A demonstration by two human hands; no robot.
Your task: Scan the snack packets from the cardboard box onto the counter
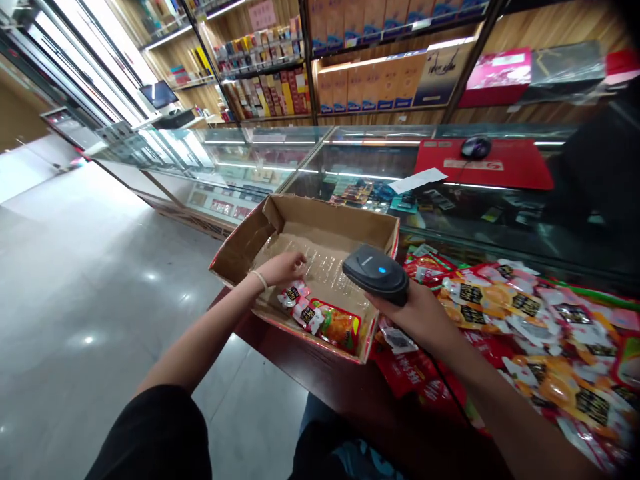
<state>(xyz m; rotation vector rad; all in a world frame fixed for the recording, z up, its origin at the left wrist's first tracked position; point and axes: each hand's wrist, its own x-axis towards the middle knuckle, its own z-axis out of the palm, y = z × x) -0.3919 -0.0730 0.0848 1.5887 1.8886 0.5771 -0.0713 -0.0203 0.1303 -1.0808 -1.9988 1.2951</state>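
A black barcode scanner (377,272) with a small blue light is gripped in my right hand (415,310), its head over the right side of an open cardboard box (330,215). My left hand (281,269) hovers inside the box, fingers curled in, with nothing visible between them. Just below that hand, small pink-and-white snack packets (300,308) lie along the box's near wall. Beside them is a red-and-orange food packet (337,327). Clear plastic wrap (323,263) covers part of the box floor.
Many snack packets (525,313) are heaped to the right on the dark red table (300,370). Behind stands a glass display counter (320,150) bearing a red mouse pad (520,167), a mouse (476,148) and a paper strip (419,180). The scanner's cable (450,390) trails beneath my right forearm.
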